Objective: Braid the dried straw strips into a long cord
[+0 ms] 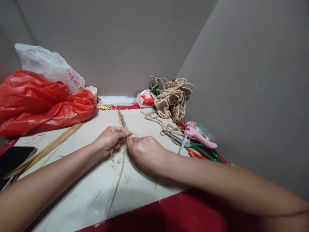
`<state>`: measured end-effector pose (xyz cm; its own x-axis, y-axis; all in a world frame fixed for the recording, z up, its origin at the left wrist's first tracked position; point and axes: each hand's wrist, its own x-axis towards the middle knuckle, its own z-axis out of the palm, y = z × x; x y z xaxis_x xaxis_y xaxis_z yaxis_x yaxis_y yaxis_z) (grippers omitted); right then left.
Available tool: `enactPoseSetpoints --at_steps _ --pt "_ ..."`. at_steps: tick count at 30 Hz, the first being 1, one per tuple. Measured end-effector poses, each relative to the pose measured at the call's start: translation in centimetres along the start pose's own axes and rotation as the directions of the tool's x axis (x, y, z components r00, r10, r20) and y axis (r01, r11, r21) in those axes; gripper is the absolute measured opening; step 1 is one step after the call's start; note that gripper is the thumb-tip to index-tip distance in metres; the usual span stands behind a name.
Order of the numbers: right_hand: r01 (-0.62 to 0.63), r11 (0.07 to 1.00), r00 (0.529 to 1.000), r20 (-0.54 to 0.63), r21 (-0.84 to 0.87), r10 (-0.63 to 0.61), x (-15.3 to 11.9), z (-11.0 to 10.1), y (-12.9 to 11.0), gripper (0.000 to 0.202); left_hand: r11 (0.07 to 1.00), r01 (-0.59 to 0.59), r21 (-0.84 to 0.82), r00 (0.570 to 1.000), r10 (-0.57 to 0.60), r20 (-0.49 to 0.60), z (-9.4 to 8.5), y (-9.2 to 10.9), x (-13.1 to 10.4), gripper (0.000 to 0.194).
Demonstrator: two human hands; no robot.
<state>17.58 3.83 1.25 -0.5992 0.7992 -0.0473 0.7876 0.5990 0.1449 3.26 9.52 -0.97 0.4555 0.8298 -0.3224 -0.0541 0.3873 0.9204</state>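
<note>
My left hand [111, 139] and my right hand [145, 148] meet at the middle of the white board, fingertips nearly touching. Both are closed in a pinch on thin dry plant-fibre strips. A narrow braid [122, 120] of the same fibre runs away from my fingers toward the back of the board. One loose fibre strip [120, 175] trails from the hands toward the front edge. Shorter ends stick out beside my left hand and to the right above my right hand. The exact crossing of the strips is hidden behind my fingers.
Left lie wide dry leaf strips [55, 141], a phone [18, 159] and a red plastic bag [45, 103]. Behind stand a paper cup [92, 91], clear glue sticks [117, 100] and a tissue box [145, 99]. Right are coiled braided cord [172, 95], a pink glue gun [199, 135] and green-handled pliers [177, 139].
</note>
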Motion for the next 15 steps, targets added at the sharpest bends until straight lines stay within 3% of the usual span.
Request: enactPoseSetpoints --at_steps 3,5,8,9,12,14,15 --pt "0.08 0.981 0.994 0.058 0.177 -0.091 -1.2 -1.7 0.8 0.027 1.0 0.005 0.001 1.0 -0.005 0.007 -0.2 0.2 0.1 0.015" --pt "-0.022 0.95 0.998 -0.049 0.311 0.04 -1.3 -2.6 1.9 0.035 1.0 -0.002 -0.002 1.0 0.002 0.006 -0.3 0.3 0.1 0.016" --pt "-0.146 0.869 0.91 -0.281 0.474 0.306 0.3 -2.3 4.0 0.032 1.0 0.006 0.0 1.0 -0.006 0.025 -0.5 0.3 0.2 0.018" --pt "-0.126 0.827 0.914 -0.261 0.548 0.312 1.1 -1.8 4.6 0.032 1.0 0.01 0.002 1.0 -0.01 0.029 -0.6 0.3 0.3 0.018" --pt "-0.131 0.595 0.982 0.023 0.793 0.186 3.4 0.2 5.3 0.036 1.0 0.004 0.01 1.0 -0.004 0.03 -0.8 0.0 0.3 0.015" --pt "-0.187 0.481 0.982 0.149 0.856 0.117 4.4 1.2 5.3 0.036 1.0 0.004 0.024 0.999 -0.005 0.038 -0.9 -0.1 0.4 0.014" --pt "-0.2 0.469 0.98 0.167 0.86 0.112 4.6 1.5 5.2 0.036 0.999 0.011 0.034 0.999 -0.012 0.042 -1.0 -0.1 0.4 0.014"
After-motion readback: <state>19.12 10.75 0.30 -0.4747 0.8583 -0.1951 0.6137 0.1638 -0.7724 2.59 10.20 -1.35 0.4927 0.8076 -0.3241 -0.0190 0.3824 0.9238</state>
